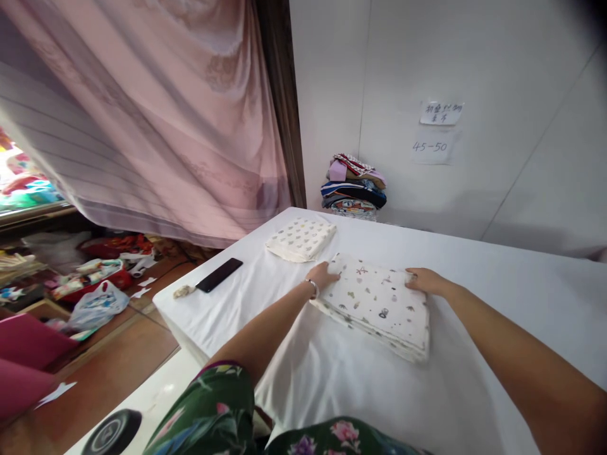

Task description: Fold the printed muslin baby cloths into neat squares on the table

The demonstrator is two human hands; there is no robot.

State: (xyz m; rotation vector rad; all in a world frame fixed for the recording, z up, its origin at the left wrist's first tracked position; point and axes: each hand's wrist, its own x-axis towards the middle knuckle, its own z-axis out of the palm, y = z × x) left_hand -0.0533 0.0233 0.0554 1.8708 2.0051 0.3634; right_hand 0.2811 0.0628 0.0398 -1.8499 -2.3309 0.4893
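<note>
Both my bare arms reach forward from the bottom of the view, drawing slightly toward each other. My left arm (265, 328) comes in from the lower left, forearm straight, with a thin bracelet (312, 287) at the wrist. My left hand (323, 276) lies palm down, fingers stretched toward the right. My right arm (512, 354) runs in from the lower right corner (it looks larger, being nearer the camera). My right hand (423, 280) is palm down, fingers curled leftward, their grip too small to judge.

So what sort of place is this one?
Likely a small fabric-folding workroom: folded cloth on a white table, a fabric pile by the wall, and handwritten notes taped up.
</note>
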